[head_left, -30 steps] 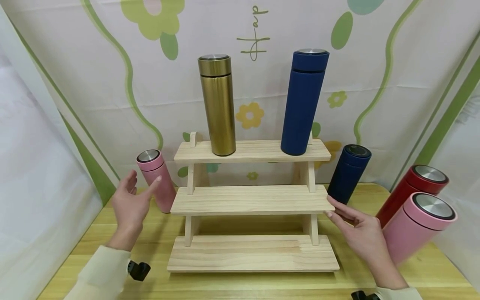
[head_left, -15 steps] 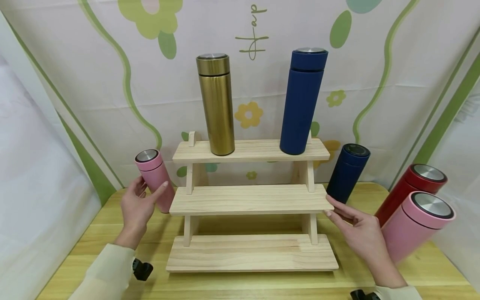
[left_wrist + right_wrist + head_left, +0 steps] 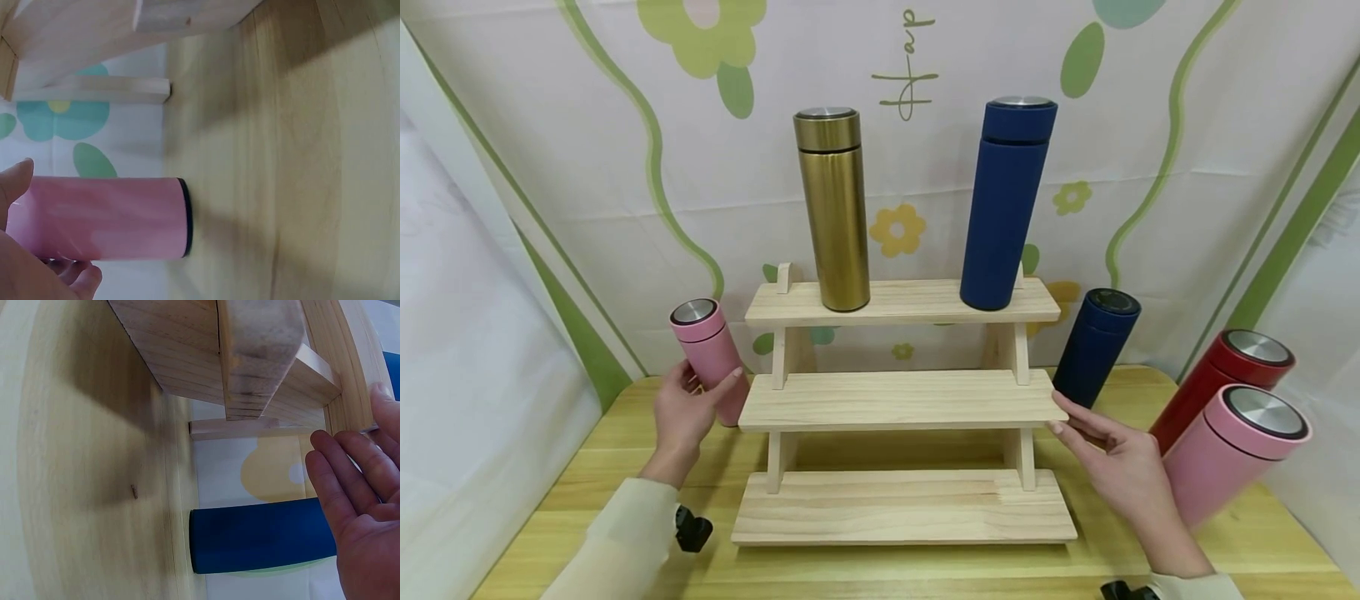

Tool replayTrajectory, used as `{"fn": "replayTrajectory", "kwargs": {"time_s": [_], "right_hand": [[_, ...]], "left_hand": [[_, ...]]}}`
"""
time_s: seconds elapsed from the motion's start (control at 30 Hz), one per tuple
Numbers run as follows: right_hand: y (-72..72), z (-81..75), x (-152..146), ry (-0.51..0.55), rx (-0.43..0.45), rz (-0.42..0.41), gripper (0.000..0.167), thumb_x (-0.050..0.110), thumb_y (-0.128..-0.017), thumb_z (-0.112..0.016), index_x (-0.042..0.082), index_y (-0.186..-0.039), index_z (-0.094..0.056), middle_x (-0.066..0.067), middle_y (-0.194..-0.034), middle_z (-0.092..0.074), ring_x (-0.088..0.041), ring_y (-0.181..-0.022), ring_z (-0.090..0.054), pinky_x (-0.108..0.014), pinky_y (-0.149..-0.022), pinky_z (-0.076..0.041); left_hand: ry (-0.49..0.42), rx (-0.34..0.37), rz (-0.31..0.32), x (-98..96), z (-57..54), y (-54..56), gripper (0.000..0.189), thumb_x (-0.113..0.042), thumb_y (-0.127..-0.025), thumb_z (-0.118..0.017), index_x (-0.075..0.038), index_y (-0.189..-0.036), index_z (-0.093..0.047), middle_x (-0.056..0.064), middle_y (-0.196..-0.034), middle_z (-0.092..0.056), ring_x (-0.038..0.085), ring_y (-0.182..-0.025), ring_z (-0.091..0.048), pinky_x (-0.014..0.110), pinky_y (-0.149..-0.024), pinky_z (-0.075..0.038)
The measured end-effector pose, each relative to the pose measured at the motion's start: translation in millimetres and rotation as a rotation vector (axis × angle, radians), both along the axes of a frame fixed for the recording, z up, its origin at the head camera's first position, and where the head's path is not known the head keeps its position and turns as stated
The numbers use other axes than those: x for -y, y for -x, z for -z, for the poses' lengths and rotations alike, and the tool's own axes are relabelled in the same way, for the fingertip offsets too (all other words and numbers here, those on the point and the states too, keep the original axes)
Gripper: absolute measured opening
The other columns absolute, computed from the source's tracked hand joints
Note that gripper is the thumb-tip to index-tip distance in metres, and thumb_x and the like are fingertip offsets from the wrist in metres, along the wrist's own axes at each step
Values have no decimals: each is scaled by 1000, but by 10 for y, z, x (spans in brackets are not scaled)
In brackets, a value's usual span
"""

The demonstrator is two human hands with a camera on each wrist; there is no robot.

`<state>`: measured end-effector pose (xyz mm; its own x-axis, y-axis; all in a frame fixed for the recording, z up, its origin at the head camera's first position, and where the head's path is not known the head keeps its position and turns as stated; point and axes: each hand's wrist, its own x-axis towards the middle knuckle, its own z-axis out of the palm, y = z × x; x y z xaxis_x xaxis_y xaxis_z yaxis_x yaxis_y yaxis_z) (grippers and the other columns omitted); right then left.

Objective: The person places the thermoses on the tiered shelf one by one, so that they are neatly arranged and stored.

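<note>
Left hand (image 3: 685, 417): curls round the left pink flask (image 3: 711, 354), with thumb on one side and fingers on the other.
Left pink flask: stands upright on the table (image 3: 850, 575), within the left hand's hold, beside the rack.
Rack (image 3: 902, 418): stands between the left hand and the right hand (image 3: 1123, 471); pale wood, three shelves.
Gold flask (image 3: 838, 221): stands on the top shelf (image 3: 917, 300), above and right of the left hand.
Tall blue flask (image 3: 1009, 212): stands on the same shelf, above and left of the right hand.
Short blue flask (image 3: 1093, 346): stands on the table, behind the right hand.
Right hand: pinches the middle shelf (image 3: 880, 400) at its right end.
Red flask (image 3: 1206, 383): stands right of the right hand, behind the right pink flask (image 3: 1232, 458).
Right pink flask: stands just beside the right hand, to its right.
</note>
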<state>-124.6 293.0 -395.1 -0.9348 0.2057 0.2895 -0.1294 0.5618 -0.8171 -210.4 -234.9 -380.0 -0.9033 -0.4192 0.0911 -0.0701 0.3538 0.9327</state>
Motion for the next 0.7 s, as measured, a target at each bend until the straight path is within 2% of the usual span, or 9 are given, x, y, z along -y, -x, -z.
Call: {"fn": "replayTrajectory", "kwargs": {"time_s": [0.23,0.33,0.43,0.7], "right_hand": [[-4,8,4,3,11,-2,45,36,-100,-79,26,-144,-71,19,-120,-76,16,-95,-70,-20,-57,-55],[0,14,4,8,10,-3,46,36,-100,-79,27,-144,-71,19,-120,-75,16,-95,-70,-23,-52,-51],[4,16,1,13,7,-3,46,36,-100,-80,27,-144,-71,21,-120,-75,16,-95,-70,-27,-47,-45],[8,17,0,7,-13,-9,45,33,-100,-80,26,-143,-71,23,-119,-75,16,-96,-71,-21,-54,-52]], "left_hand": [[-16,42,3,34,119,52,93,-36,-96,-84,-3,-167,-34,25,-165,-47,43,-151,-48,59,-124,-46],[5,51,18,42,156,54,89,-37,-97,-83,-3,-165,-37,26,-161,-51,43,-147,-52,58,-121,-48],[15,54,30,30,170,55,84,-37,-98,-82,-2,-162,-41,26,-158,-54,42,-141,-56,57,-118,-50],[-2,48,38,-8,166,75,80,-35,-99,-81,0,-159,-41,26,-157,-54,41,-141,-56,55,-118,-50]]}}
